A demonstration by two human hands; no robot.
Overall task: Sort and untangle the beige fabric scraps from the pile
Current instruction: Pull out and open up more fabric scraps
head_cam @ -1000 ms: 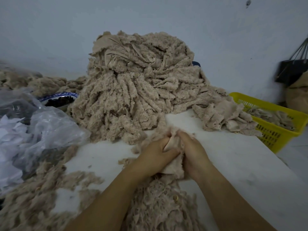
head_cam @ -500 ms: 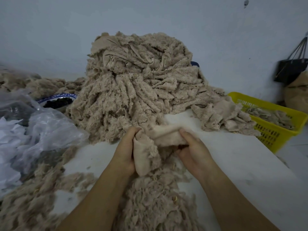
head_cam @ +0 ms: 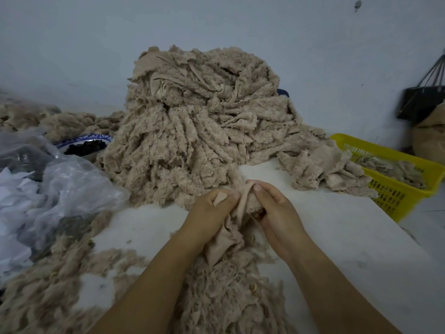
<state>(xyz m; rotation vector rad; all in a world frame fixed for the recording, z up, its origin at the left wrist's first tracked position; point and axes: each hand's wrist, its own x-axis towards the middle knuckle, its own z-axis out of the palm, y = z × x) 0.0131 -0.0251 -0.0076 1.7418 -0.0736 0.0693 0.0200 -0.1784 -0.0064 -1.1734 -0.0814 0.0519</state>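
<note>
both hands are at the middle of the white counter (head_cam: 342, 237), close together and just in front of the large pile (head_cam: 192, 131) of beige fabric scraps. the left hand (head_cam: 212, 213) has its fingers (head_cam: 228, 198) curled round one side of a single beige scrap (head_cam: 224, 242); a corner of the cloth shows between thumb and forefinger. the right hand (head_cam: 274, 210) pinches the other side of the same scrap, thumb on top, the other fingers curled beneath. the scrap is bunched between the two hands, its upper edge raised at the fingertips and its lower part hanging onto a loose heap of shreds (head_cam: 228, 297) that lies between the forearms. the large pile rises against the wall behind the hands. a smaller heap of scraps (head_cam: 322, 169) lies to its right, just beside a yellow basket (head_cam: 390, 153) at the counter's right edge; the basket holds more beige pieces. at left, a clear plastic bag (head_cam: 72, 186) lies crumpled on the counter, with a blue-and-white bowl (head_cam: 84, 137) of dark contents behind it, beside the pile. a black bag (head_cam: 419, 102) is at far right by the wall.
</note>
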